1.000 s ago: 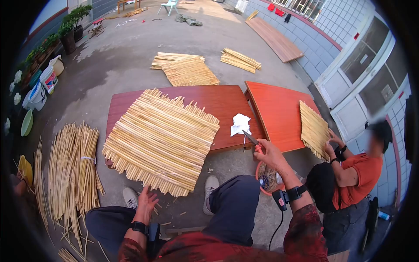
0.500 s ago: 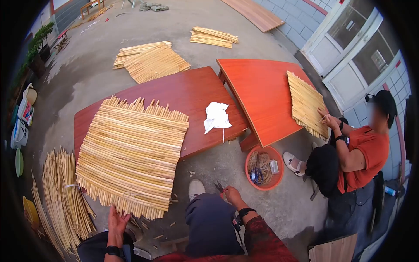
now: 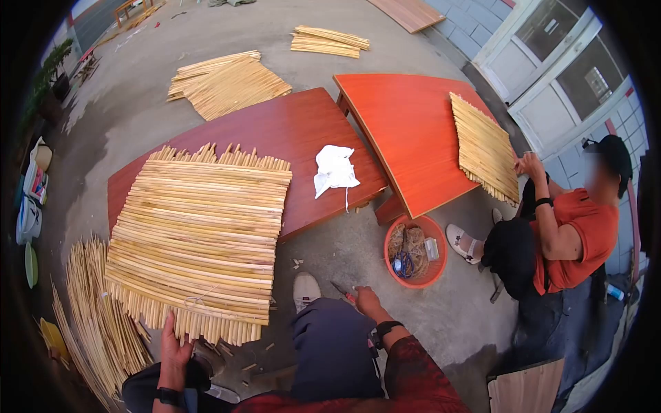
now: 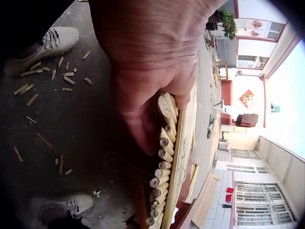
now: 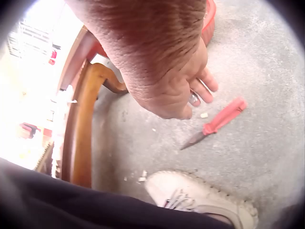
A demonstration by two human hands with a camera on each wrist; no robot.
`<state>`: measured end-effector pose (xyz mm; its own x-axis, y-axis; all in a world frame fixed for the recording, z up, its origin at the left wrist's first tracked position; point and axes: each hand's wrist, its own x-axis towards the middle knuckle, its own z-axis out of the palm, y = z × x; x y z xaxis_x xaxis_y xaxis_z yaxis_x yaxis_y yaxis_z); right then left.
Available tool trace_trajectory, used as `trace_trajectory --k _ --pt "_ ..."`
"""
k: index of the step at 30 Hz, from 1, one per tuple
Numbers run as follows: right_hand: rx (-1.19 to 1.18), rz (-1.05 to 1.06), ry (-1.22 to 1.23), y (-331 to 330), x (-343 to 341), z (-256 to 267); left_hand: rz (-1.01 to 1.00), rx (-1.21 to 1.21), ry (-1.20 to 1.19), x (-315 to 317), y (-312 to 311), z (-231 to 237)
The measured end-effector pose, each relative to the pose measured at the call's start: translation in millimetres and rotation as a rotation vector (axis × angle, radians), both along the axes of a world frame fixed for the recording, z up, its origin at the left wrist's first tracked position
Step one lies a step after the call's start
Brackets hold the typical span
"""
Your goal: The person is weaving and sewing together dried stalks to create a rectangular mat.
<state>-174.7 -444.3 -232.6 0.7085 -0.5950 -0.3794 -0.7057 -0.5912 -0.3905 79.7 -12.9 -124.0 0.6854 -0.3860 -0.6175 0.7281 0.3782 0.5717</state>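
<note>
A mat of pale stalks (image 3: 200, 234) laid side by side covers the left part of the dark red table (image 3: 275, 124) and overhangs its near edge. My left hand (image 3: 175, 347) grips that near edge, with stalk ends (image 4: 162, 167) between thumb and fingers in the left wrist view. A thin loop of thread (image 3: 200, 298) lies on the mat. Low beside my knee, my right hand (image 3: 368, 305) has loosened fingers. Red-handled scissors (image 5: 221, 119) show apart from those fingers in the right wrist view, against the concrete floor near my pale shoe (image 5: 190, 191).
An orange basket (image 3: 441, 265) with twine stands right of my knee. Beyond it, another person (image 3: 575, 234) handles a second mat (image 3: 482, 148) on the orange table (image 3: 406, 138). A white cloth (image 3: 334, 171) lies on the dark table. Loose stalks (image 3: 96, 310) are heaped at left.
My right hand has come down from beside the table to near my knee and let go of the scissors. The left hand has moved onto the mat's near edge. The head view has turned.
</note>
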Motion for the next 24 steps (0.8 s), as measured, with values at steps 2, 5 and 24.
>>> trace_trajectory --k 2,5,24 --pt "0.231 -0.010 -0.238 -27.5 15.6 39.7 0.030 -0.036 0.002 -2.8 -11.9 6.0" --pt "0.364 -0.132 -0.476 -18.0 68.6 197.0 0.068 -0.095 0.035 -4.4 -21.4 2.5" --pt "-0.306 1.043 -0.065 207.3 251.4 223.2 0.034 -0.103 0.190 -7.8 -27.2 20.6"
